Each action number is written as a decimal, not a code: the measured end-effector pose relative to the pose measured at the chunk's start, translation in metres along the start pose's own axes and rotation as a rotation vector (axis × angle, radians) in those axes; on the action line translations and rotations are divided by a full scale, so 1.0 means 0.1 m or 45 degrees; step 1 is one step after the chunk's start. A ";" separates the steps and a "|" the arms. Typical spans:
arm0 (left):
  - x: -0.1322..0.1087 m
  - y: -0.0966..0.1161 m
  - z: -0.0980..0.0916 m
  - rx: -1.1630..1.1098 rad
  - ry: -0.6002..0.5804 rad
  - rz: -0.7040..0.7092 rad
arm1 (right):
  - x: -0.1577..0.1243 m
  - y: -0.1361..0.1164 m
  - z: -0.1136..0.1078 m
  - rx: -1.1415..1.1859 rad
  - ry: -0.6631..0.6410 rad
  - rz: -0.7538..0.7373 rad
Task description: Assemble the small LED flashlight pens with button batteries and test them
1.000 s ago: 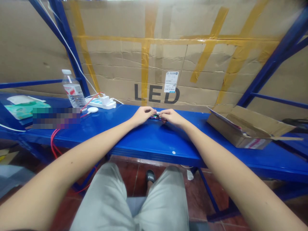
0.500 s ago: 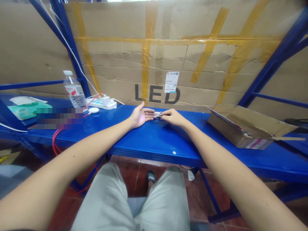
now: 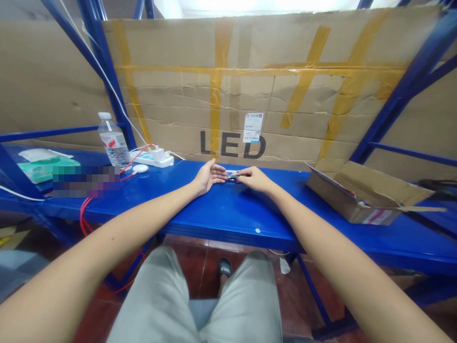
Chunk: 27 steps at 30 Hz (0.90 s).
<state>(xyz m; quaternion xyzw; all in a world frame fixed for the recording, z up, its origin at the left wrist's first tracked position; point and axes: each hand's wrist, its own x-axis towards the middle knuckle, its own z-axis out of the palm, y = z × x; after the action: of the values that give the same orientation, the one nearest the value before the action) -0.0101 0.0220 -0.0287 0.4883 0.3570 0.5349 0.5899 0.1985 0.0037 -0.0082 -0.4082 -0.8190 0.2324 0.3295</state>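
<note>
Between my hands on the blue shelf top (image 3: 214,209) lie slim, shiny, silvery pieces (image 3: 233,173), close together and lengthwise from hand to hand. They are too small and glossy for me to tell their kind. My left hand (image 3: 207,177) rests on its edge with the fingers stretched out and the thumb up, its fingertips at the left ends of the pieces. From the right, my right hand (image 3: 255,179) pinches the pieces between thumb and fingers, which hide their right ends.
An open cardboard box (image 3: 357,200) stands at the right. To the left are a water bottle (image 3: 114,143), a white power strip (image 3: 157,157), red cables (image 3: 84,214) and a green tissue pack (image 3: 46,169). A large taped carton (image 3: 171,105) backs the shelf.
The view has tilted slightly upward, so the scene sits a little lower. My hands keep nearly the same pose around the shiny pieces.
</note>
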 end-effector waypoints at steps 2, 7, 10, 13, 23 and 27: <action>0.00 0.00 0.00 -0.006 -0.008 0.000 | 0.00 0.01 0.00 0.009 -0.003 -0.019; 0.00 0.00 -0.01 -0.030 -0.056 -0.004 | 0.02 0.05 0.00 0.008 0.010 -0.036; 0.00 0.00 -0.01 -0.044 -0.079 -0.014 | 0.03 0.07 0.01 0.018 0.013 -0.057; 0.00 0.00 -0.01 -0.045 -0.105 -0.019 | 0.03 0.08 0.01 0.009 0.008 -0.064; -0.01 0.02 -0.05 -0.025 -0.250 -0.014 | 0.04 0.08 0.00 -0.002 -0.007 -0.050; -0.02 0.05 -0.07 -0.051 -0.347 -0.056 | 0.02 0.05 -0.02 0.005 -0.020 -0.041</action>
<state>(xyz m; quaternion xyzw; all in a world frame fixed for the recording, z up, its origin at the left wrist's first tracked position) -0.0186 0.0213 -0.0258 0.5365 0.2735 0.4578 0.6541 0.2012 0.0077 -0.0096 -0.3925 -0.8275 0.2318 0.3277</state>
